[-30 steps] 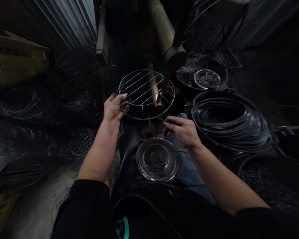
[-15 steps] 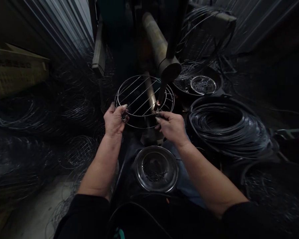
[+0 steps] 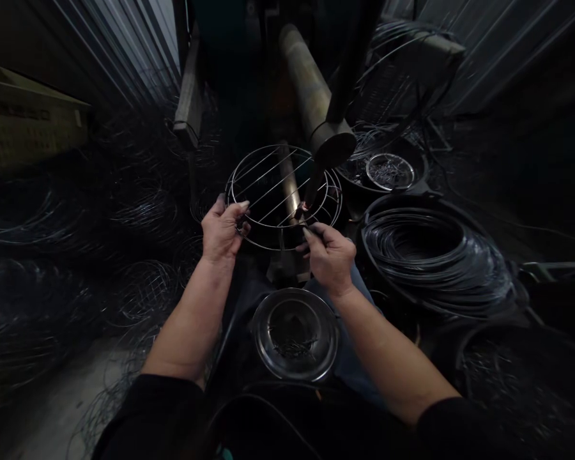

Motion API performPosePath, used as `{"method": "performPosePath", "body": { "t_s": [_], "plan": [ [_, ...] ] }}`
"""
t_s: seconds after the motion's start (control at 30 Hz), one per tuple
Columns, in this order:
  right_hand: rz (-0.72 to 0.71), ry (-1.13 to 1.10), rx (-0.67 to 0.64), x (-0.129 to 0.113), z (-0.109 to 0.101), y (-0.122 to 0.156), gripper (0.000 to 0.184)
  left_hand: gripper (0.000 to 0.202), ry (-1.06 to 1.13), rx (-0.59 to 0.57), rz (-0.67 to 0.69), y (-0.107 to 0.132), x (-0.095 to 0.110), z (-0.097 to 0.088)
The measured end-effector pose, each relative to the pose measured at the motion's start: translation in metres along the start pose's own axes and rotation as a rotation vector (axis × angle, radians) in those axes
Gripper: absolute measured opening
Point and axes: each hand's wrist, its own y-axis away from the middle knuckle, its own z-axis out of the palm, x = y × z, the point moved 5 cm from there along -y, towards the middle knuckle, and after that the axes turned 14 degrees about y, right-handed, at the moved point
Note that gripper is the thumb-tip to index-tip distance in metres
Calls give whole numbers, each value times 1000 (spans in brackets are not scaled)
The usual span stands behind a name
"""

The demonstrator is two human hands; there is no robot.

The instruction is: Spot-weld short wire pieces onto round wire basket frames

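A round wire rack (image 3: 263,223), with straight bars across its upper ring and a second ring below, is held in front of me. My left hand (image 3: 223,230) is closed on its left rim, thumb on top. My right hand (image 3: 333,255) is pinched at the front right of the rack, close beneath the tip of a dark upper electrode arm (image 3: 315,185). What those fingers hold is too small and dark to make out. A brassy lower rod (image 3: 289,176) runs under the rack to the same spot, where a small reddish glint shows.
Below my hands stands a metal bowl (image 3: 263,348) with short wire pieces (image 3: 294,348). At right are a tub of coiled wire (image 3: 479,255) and a small dish (image 3: 371,171) of bits. A thick machine cylinder (image 3: 311,96) juts toward me. Wire racks (image 3: 148,287) pile up at left.
My right hand has shifted slightly right and down, its fingers more curled. The rack has turned or slid a little to the right. My left hand keeps its grip. The view has moved slightly.
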Motion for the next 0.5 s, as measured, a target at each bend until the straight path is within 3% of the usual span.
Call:
{"method": "performPosePath", "body": {
  "t_s": [0.23,0.5],
  "plan": [
    [-19,3,45,8,1,-4,18,61,15,2,-17,-6,-3,7],
    [-60,59,62,2,1,-14,16,42,46,3,-24,-13,-6,11]
  ]
}}
